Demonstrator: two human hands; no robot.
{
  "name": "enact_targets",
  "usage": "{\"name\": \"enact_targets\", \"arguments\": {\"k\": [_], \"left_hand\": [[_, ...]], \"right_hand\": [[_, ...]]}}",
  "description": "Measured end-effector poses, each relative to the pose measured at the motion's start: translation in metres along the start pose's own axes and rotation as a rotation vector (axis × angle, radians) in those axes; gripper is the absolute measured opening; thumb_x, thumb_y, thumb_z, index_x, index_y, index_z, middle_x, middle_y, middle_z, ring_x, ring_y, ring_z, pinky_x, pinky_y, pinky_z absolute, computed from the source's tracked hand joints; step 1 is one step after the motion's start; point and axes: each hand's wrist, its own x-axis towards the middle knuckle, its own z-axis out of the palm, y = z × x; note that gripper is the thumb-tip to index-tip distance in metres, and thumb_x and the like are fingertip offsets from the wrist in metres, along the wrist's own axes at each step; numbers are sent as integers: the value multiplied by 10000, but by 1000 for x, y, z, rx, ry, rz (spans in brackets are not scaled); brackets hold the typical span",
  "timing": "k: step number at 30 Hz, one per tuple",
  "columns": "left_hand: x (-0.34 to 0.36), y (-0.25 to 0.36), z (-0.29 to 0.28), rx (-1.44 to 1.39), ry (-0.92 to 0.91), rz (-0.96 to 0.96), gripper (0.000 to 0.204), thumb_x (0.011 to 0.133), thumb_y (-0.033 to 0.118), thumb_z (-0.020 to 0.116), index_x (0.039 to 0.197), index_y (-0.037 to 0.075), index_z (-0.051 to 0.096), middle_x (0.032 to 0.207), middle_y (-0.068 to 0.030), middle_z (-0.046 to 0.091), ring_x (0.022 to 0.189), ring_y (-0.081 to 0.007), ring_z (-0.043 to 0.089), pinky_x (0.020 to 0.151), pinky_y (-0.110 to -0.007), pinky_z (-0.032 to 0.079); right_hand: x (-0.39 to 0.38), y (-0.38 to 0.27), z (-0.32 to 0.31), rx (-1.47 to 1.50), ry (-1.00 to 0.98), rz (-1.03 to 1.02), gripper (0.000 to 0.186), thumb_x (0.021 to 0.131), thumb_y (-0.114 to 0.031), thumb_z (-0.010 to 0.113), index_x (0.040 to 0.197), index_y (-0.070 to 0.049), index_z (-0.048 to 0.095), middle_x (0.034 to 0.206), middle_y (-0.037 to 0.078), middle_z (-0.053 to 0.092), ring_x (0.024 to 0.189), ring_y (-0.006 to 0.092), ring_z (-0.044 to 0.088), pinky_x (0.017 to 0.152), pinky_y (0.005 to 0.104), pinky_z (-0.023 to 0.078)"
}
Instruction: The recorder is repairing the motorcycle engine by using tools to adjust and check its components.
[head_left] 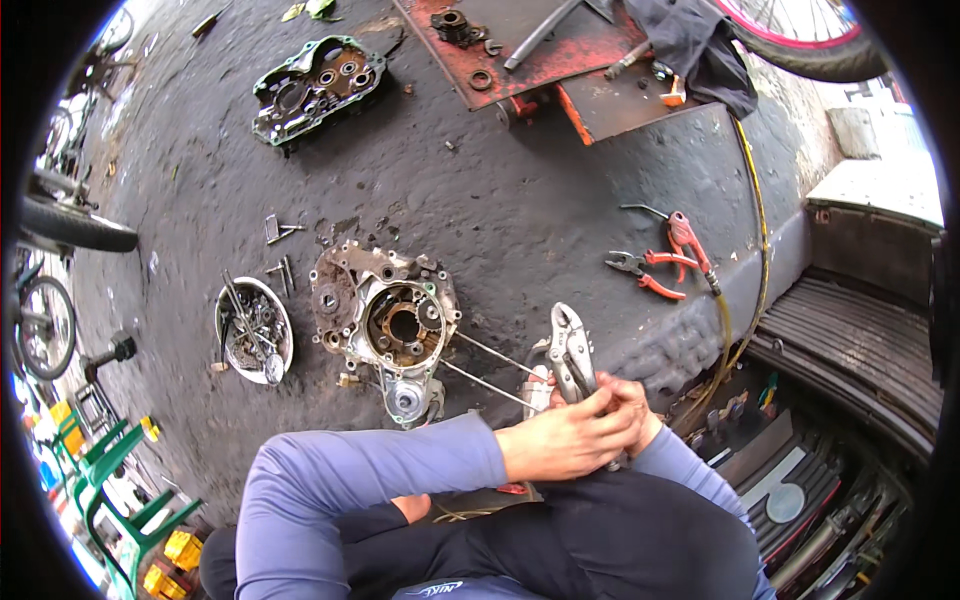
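Head-worn fisheye, looking steeply down, close over the hands (590,425)

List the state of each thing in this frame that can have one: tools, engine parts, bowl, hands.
Left hand: closed over the locking pliers' handles.
Right hand: wrapped on the same handles.
Locking pliers: held, jaws pointing away; whether they grip anything is unclear.
Engine case: opened, on the ground, two long studs sticking out.
Second case half: lying apart, inside facing up.
Metal bowl: filled with small parts.
Red-handled pliers: lying on the ground, handles spread.
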Motion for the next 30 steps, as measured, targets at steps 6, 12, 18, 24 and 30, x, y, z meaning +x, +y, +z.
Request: {"name": "enact_targets", "arguments": {"k": [6,12,18,24,30], "left_hand": [[-86,-60,-64,-350,-377,-555,686,681,287,765,1303,71,570,1290,-126,558,1292,-297,505,1109,-488,367],[-103,-99,14,-279,-866,-331,752,668,442,851,1257,63,579,1068,-127,696,1112,-284,652,1062,-478,391],[-107,-113,8,-100,-962,-258,591,666,303,809,1152,54,584,827,-85,740,785,-262,736,956,-433,426],[-120,-157,-4,-108,-804,-427,708,690,363,807,1205,-33,527,852,-145,729,836,-345,726,941,-523,464],[-137,-178,-11,-168,-573,-504,655,723,332,776,1227,-27,560,1050,-153,678,1092,-289,644,963,-461,430]], "right_hand": [[-18,-8,13,-198,-33,-312,651,844,-24,707,1427,4,420,1058,132,637,931,264,662,838,413,575],[-68,-17,32,-671,25,-124,670,763,90,595,1407,-6,439,1138,124,657,1047,249,684,962,406,545],[-87,9,102,-528,27,99,724,779,-15,688,1444,-12,402,1256,160,628,1169,275,644,1020,424,513],[-5,68,77,-550,-24,80,786,765,-8,646,1501,-21,372,1174,112,640,1152,239,628,1030,371,472],[69,81,75,-914,420,-114,474,725,4,565,1199,1,549,959,50,636,887,145,593,750,290,468]]}}
